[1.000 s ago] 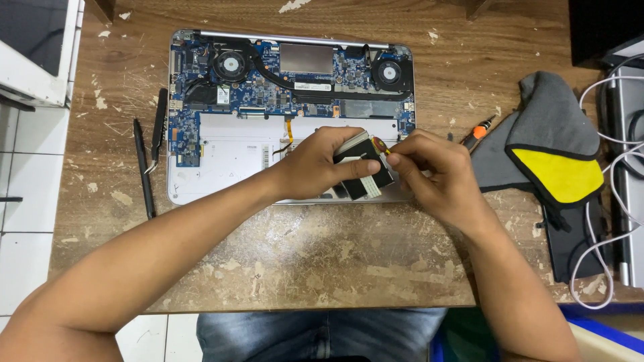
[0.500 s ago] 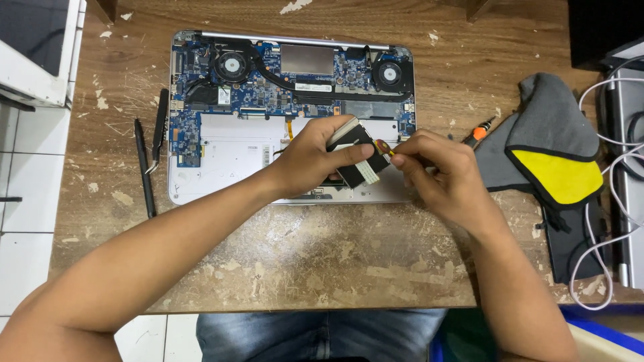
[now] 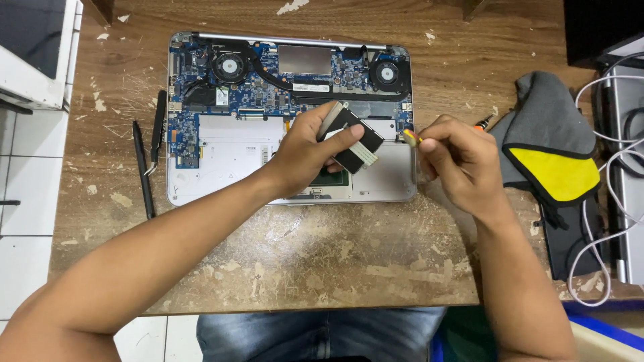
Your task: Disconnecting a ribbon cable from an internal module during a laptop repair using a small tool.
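Closest in, blue-jeaned knees under the edge of a worn wooden table [image 3: 322,268], and both bare forearms reach up across it. The right hand [image 3: 456,157] sits just off the laptop's right edge, fingers pinched together on a small yellow-and-red connector end [image 3: 410,137]; what trails from it is hidden by the fingers. The left hand [image 3: 305,151] is clamped on a flat black rectangular component [image 3: 354,141], thumb on top, tilting it up off the lower right of the open laptop [image 3: 288,117], above the bare bay there. So the part is lifted clear of its bay, not lying flat in the chassis.

By the look of it the work is well along: the bottom cover is off, the blue board, two fans and heat pipe are exposed, and this one part is out of its seat. Everything else looks still mounted.

To the left, a black pen-like tool [image 3: 142,167] and black tweezers [image 3: 158,131] lie beside the laptop. To the right, a grey and yellow cloth pouch [image 3: 550,154], an orange-handled screwdriver [image 3: 483,123] peeking out beside it, and white cables [image 3: 620,221] beyond.
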